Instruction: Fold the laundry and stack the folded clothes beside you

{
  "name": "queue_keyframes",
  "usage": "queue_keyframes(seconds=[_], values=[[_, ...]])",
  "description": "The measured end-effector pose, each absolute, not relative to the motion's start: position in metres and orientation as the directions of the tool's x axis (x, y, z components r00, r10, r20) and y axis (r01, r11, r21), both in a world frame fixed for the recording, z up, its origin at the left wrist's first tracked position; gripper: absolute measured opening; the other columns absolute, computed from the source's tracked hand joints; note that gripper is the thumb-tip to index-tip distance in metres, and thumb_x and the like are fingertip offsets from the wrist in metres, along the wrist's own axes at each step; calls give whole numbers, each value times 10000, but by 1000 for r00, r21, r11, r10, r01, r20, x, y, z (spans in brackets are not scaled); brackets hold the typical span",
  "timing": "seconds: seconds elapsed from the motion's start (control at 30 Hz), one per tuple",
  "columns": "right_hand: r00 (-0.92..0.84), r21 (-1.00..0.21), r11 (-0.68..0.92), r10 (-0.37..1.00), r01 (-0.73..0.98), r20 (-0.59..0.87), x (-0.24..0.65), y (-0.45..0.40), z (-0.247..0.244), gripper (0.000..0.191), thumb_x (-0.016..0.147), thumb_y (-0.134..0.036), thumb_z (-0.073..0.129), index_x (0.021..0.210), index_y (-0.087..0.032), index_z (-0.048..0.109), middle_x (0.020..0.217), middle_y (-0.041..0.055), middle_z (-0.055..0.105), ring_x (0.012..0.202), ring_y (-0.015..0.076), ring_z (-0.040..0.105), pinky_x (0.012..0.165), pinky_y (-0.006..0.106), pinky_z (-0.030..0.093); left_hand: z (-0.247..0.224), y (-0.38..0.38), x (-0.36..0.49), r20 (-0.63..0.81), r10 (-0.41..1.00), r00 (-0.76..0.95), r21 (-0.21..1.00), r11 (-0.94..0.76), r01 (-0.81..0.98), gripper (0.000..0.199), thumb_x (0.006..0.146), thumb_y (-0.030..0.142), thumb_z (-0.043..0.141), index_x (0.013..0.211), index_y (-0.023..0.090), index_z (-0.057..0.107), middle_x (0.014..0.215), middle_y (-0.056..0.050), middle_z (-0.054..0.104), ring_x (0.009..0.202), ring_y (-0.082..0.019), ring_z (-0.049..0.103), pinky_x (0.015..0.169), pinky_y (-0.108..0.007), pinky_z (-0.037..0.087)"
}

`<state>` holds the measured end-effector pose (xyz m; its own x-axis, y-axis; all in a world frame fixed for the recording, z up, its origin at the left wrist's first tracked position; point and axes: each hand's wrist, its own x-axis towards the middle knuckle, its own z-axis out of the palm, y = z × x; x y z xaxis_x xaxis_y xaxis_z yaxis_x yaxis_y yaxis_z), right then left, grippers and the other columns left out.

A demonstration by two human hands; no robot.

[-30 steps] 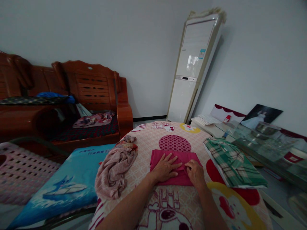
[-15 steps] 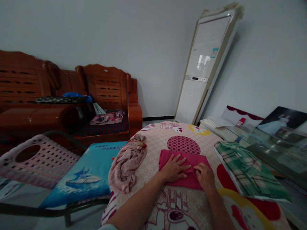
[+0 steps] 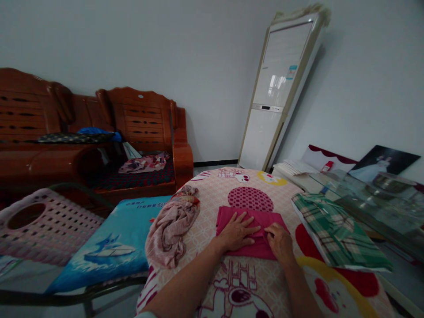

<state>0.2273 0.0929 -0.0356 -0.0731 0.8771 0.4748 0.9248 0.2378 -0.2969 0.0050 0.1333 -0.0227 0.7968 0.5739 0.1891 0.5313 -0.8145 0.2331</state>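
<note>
A folded magenta cloth (image 3: 228,216) lies on the patterned table cover (image 3: 208,234). My left hand (image 3: 237,234) rests flat on top of it with fingers spread. On the cloth's right part, my right hand (image 3: 280,242) has its fingers curled in a pinch on a fold of the fabric. Left of the cloth is a crumpled dusty-pink garment (image 3: 172,225). To the right, a folded green plaid shirt (image 3: 341,229) lies by the edge of the cover.
A woven chair (image 3: 56,221) with a blue cushion (image 3: 122,251) stands at the left. Behind it is a carved wooden sofa (image 3: 142,115). A white standing air conditioner (image 3: 265,115) is in the corner. A glass shelf with a photo (image 3: 380,163) borders the right side.
The whole view has shifted slightly, so everything sits a little further left. Both hands keep about the same place on the magenta cloth.
</note>
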Motion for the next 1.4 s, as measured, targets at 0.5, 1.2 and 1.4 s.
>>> queue_keyframes(seconds=[0.5, 1.2, 1.4], values=[[-56, -283, 219, 871, 934, 488, 227, 95, -40, 261, 758, -58, 493, 815, -201, 704, 850, 58, 641, 851, 192, 603, 788, 302, 472, -22, 135, 5, 183, 575, 797, 228, -814, 535, 573, 921, 618, 344, 1460, 434, 279, 1575, -11, 242, 1454, -341, 114, 1124, -621, 127], [-51, -298, 220, 873, 929, 486, 226, 93, -37, 255, 756, -58, 499, 785, -205, 706, 824, 47, 635, 819, 181, 592, 771, 294, 462, -23, 136, 5, 168, 579, 798, 238, -809, 537, 578, 920, 605, 369, 1463, 431, 272, 1580, -16, 225, 1454, -341, 112, 1123, -624, 120], [-54, -293, 228, 864, 929, 500, 227, 94, -39, 265, 754, -55, 490, 799, -201, 707, 829, 53, 636, 829, 185, 594, 782, 299, 468, -22, 135, 5, 168, 583, 795, 223, -808, 545, 585, 917, 602, 384, 1465, 429, 269, 1580, -16, 226, 1453, -342, 114, 1122, -624, 125]])
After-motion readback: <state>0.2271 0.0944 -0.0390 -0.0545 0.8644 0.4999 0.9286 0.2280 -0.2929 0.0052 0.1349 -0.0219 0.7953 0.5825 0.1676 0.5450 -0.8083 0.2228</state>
